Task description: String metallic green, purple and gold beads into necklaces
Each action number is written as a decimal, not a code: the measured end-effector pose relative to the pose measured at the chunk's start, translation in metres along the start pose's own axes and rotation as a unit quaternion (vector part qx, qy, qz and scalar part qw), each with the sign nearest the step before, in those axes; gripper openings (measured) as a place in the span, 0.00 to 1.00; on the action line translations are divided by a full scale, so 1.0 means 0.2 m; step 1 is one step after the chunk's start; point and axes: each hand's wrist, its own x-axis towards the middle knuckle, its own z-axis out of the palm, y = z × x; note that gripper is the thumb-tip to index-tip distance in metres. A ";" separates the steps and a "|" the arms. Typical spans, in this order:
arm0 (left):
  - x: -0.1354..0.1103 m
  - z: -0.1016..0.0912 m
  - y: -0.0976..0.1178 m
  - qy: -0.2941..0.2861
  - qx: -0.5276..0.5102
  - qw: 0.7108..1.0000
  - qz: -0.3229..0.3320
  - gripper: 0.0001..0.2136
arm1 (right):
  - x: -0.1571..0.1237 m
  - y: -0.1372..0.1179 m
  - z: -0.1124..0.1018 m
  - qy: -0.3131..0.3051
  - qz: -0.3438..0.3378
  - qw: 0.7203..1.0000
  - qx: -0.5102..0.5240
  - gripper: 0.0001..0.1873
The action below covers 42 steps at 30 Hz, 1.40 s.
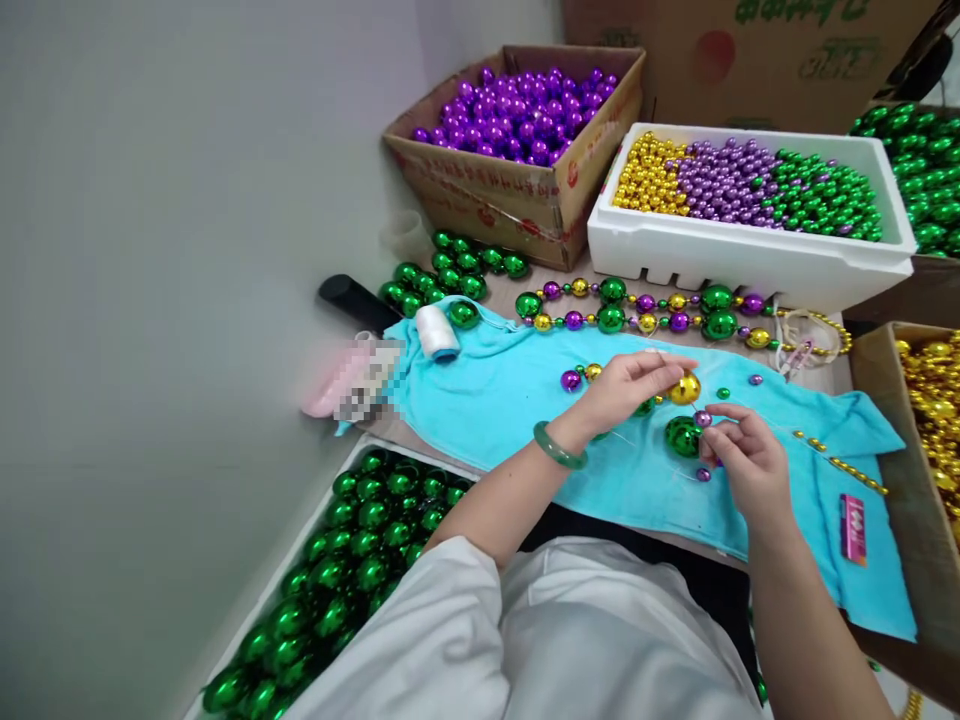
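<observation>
My left hand point(626, 390), with a green bangle point(559, 447) at the wrist, pinches a shiny gold bead point(685, 388). Close by, my right hand point(742, 450) has thumb and fingers closed at a small purple bead point(703, 419). A large green bead point(682, 437) lies between the hands, just left of my right fingers. Part of the bead strand, with a purple bead point(571, 381) near its end, runs under my left hand and is partly hidden. All this rests on a turquoise cloth point(510, 400). Thin thread shows faintly on the cloth.
A beaded necklace point(611, 319) lies behind the cloth, near a thread spool point(436, 333). Around stand a carton of purple beads point(480, 185), a white foam box point(750, 255), a crate of green beads point(371, 515) and a carton of gold beads point(892, 400). A pink packet point(853, 529) lies right.
</observation>
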 end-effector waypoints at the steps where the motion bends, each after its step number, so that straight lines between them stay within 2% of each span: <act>1: -0.01 0.01 0.00 0.001 0.024 1.000 0.013 0.13 | 0.00 0.01 0.00 -0.006 0.006 1.000 0.007 0.15; 4: -0.02 0.02 -0.01 -0.005 0.092 0.994 0.055 0.13 | -0.01 0.05 -0.02 -0.024 0.021 0.999 0.024 0.15; 9: -0.03 0.03 -0.02 -0.075 0.175 0.979 0.071 0.12 | -0.02 0.15 -0.04 -0.029 0.035 0.998 0.049 0.14; 16: -0.03 -0.01 -0.04 -0.043 0.211 0.976 0.028 0.07 | -0.02 0.18 -0.01 -0.042 0.044 0.998 0.028 0.12; 20: -0.02 -0.04 -0.06 -0.033 0.186 0.982 0.002 0.11 | 0.00 0.17 0.01 -0.041 0.053 0.998 0.019 0.12; 27: 0.00 -0.08 -0.11 0.053 0.067 0.994 -0.062 0.13 | 0.04 0.07 0.08 -0.009 0.074 0.997 0.016 0.11; 32: 0.03 -0.12 -0.17 0.079 0.029 0.993 -0.086 0.14 | 0.09 0.03 0.08 -0.039 0.124 0.990 0.054 0.13; 35: 0.03 -0.12 -0.19 0.086 0.032 0.992 -0.084 0.13 | 0.10 0.02 0.08 -0.043 0.145 0.987 0.056 0.14; 38: 0.02 -0.11 -0.17 0.091 0.072 0.991 -0.067 0.12 | 0.09 -0.01 0.08 -0.038 0.153 0.987 -0.005 0.16; 40: 0.00 -0.08 -0.14 0.075 0.123 0.989 -0.040 0.11 | 0.09 -0.02 0.08 -0.005 0.134 0.988 -0.077 0.17; 42: -0.01 -0.05 -0.10 0.032 0.189 0.982 -0.008 0.10 | 0.08 -0.04 0.06 0.032 0.086 0.989 -0.113 0.21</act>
